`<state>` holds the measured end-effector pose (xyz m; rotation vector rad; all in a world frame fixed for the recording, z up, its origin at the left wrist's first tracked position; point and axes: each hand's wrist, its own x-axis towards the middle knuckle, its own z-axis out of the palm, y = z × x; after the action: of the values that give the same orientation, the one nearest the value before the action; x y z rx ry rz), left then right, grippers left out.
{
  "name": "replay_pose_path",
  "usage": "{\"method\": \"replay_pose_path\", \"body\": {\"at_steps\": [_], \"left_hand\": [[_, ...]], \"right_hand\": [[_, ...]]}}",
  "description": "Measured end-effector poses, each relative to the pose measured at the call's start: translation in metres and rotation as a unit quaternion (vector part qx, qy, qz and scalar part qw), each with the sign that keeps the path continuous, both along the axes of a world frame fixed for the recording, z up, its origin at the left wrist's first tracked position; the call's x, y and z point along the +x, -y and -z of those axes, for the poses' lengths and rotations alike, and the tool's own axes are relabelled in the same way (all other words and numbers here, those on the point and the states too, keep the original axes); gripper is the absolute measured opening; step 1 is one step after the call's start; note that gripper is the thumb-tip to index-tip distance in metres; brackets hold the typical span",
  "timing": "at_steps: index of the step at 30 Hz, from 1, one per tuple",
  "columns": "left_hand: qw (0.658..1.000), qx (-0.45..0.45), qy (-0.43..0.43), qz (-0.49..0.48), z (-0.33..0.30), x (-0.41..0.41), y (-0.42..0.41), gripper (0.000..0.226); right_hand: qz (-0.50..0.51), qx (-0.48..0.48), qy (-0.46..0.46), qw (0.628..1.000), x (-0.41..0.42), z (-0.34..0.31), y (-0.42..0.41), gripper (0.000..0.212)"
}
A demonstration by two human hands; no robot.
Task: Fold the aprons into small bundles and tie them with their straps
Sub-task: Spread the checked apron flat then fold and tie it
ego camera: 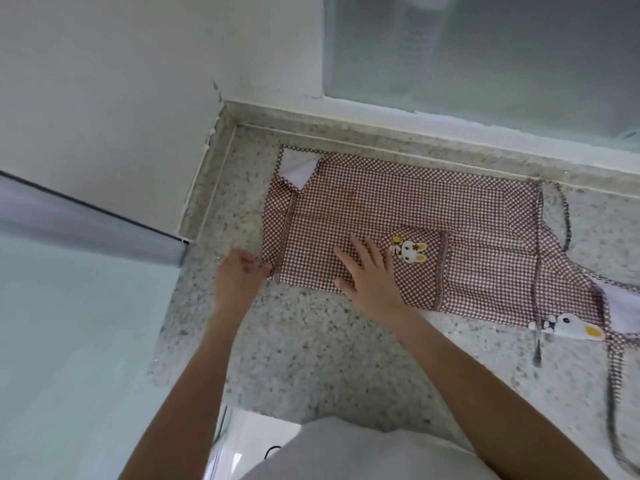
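Your right hand (369,271) is pressing flat, fingers straight and spread, on the checked apron (398,216). Your left hand (239,275) is pinching its near-left corner with curled fingers. The apron is lying partly folded on the speckled counter (311,341).

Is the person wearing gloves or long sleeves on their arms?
No. Both hands, the left hand and the right hand, are bare, with no gloves. No rings or watch can be seen. The forearms are bare too, with no sleeves showing. A pale garment shows at the bottom.
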<state>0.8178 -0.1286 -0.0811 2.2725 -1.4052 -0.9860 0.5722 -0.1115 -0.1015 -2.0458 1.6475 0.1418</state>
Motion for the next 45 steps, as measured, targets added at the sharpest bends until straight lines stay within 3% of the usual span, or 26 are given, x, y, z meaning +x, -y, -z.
{"method": "replay_pose_path", "body": {"at_steps": [5,10,13,15,17,19,20,23,27,33,40,45], "left_hand": [[0.999,-0.035,0.001,-0.002,0.002,0.003,-0.016,0.013],[0.962,-0.089,-0.234,-0.110,-0.015,0.010,-0.013,0.021],[0.937,-0.034,-0.345,-0.039,-0.022,0.021,-0.013,0.027],[0.958,0.004,-0.283,0.032,-0.019,0.034,-0.012,0.031],[0.988,0.028,-0.096,0.119,-0.012,0.046,-0.010,0.026],[0.979,0.012,0.081,0.186,-0.006,0.052,-0.009,0.019],[0.973,-0.013,0.121,0.197,-0.003,0.051,-0.009,0.019],[0.978,-0.099,0.096,0.159,-0.001,0.041,-0.002,0.021],[0.971,-0.160,0.065,0.162,0.001,0.013,0.034,0.019],[0.953,-0.071,0.106,0.274,0.014,-0.030,0.094,0.032],[0.943,-0.108,0.122,0.291,0.023,-0.040,0.136,0.057],[0.941,-0.033,0.196,0.275,0.027,-0.039,0.159,0.057]], "right_hand": [[-0.012,0.028,-0.057,0.998,0.004,0.006,-0.005,0.062],[-0.014,0.037,-0.060,0.997,0.004,0.008,-0.004,0.063],[-0.021,0.034,-0.064,0.997,0.002,0.009,-0.004,0.064],[-0.024,0.030,-0.060,0.997,0.001,0.009,-0.004,0.065],[-0.024,0.026,-0.056,0.998,0.001,0.009,-0.004,0.065],[-0.023,0.026,-0.055,0.998,0.001,0.007,-0.004,0.065],[-0.021,0.028,-0.056,0.998,0.002,0.006,-0.004,0.066],[-0.010,0.004,-0.052,0.999,0.005,-0.003,0.002,0.064],[0.027,-0.107,0.006,0.994,0.004,-0.010,0.020,0.049],[0.069,-0.133,-0.019,0.989,-0.020,-0.001,0.061,0.043],[0.031,-0.087,-0.023,0.995,-0.046,0.015,0.073,0.046],[0.031,-0.094,-0.011,0.995,-0.049,0.019,0.074,0.047]]}}
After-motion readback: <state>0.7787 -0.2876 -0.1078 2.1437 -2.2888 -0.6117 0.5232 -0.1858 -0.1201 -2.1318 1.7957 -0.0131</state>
